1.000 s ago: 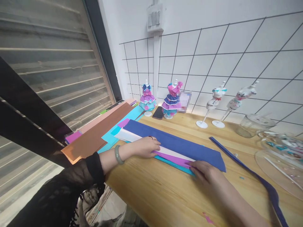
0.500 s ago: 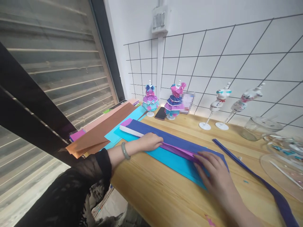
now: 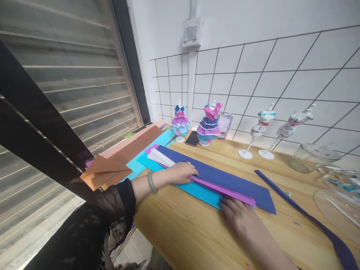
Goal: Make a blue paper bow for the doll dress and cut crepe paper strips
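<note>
My left hand (image 3: pixel 182 173) is closed on a long purple folded sheet (image 3: pixel 222 188), its fingers bent over the fold. Whether the sheet is paper or cloth I cannot tell. Beneath the purple strip lies a cyan sheet (image 3: pixel 201 193), and behind it a dark blue sheet (image 3: pixel 222 174). A white folded end (image 3: pixel 161 157) sticks out left of my left hand. My right hand (image 3: pixel 237 215) bends its fingers at the front edge of the cyan sheet, near the right end of the purple strip; the thumb is hidden.
Brown sheets (image 3: pixel 126 157) lie at the left. Two dressed mini dress forms (image 3: pixel 180 123) stand at the back near a phone (image 3: pixel 192 138). Two barer forms (image 3: pixel 263 122) and a glass jar (image 3: pixel 309 157) stand right. A dark blue strip (image 3: pixel 303 212) crosses the wooden table (image 3: pixel 165 213).
My right hand has moved left and toward me from the purple sheet's right end. The purple strip now lies flatter and narrower, and more white shows at its left end.
</note>
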### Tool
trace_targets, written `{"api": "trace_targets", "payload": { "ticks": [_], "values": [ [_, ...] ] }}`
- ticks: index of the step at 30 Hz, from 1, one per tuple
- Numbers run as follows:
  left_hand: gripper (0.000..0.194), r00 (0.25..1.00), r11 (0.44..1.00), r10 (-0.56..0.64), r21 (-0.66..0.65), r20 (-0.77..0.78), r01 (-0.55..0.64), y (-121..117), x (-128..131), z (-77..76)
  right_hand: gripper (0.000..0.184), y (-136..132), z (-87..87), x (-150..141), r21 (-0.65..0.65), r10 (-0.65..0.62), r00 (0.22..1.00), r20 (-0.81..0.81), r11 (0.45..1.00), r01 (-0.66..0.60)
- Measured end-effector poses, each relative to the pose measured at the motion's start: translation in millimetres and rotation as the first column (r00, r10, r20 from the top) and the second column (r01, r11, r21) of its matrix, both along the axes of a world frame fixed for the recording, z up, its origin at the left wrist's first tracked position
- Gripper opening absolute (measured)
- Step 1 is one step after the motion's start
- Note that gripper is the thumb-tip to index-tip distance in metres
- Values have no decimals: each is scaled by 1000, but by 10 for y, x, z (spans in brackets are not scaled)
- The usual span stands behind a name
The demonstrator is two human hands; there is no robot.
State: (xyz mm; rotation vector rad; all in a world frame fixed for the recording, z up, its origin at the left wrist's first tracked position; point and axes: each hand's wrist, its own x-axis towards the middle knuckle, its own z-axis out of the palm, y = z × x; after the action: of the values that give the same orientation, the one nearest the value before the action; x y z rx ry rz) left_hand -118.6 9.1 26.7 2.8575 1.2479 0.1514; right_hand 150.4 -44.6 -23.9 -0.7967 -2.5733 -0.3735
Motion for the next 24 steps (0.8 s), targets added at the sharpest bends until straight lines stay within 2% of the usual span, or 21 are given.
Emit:
{"api": "trace_targets", "payload": {
  "ticks": [5,9,13,17,20,21,24],
  "values": [
    [17,989,990,-28,131,-142,47,-53,87,-30,35,-20,35,61,-64,-9,1000,-4,998,9],
    [15,990,981,16,195,-137,12,14,121,6,32,-47,145,86,-80,73,995,-74,994,-79],
    [15,991,974,27,225,-128,3,69,132,39,35,-138,286,57,-180,62,978,-198,979,-99],
    [12,987,992,-50,106,-150,67,61,138,19,31,-225,468,35,-253,81,958,-276,955,-154],
    [9,990,994,-109,-31,-84,107,33,114,19,29,-272,601,46,-297,95,940,-328,934,-198],
    [11,993,992,-111,-73,-39,108,19,97,36,29,-285,638,55,-309,95,934,-344,928,-208],
    [35,992,967,-64,-241,104,88,-51,25,173,30,-304,713,97,-291,76,913,-400,934,-205]
  ]
}}
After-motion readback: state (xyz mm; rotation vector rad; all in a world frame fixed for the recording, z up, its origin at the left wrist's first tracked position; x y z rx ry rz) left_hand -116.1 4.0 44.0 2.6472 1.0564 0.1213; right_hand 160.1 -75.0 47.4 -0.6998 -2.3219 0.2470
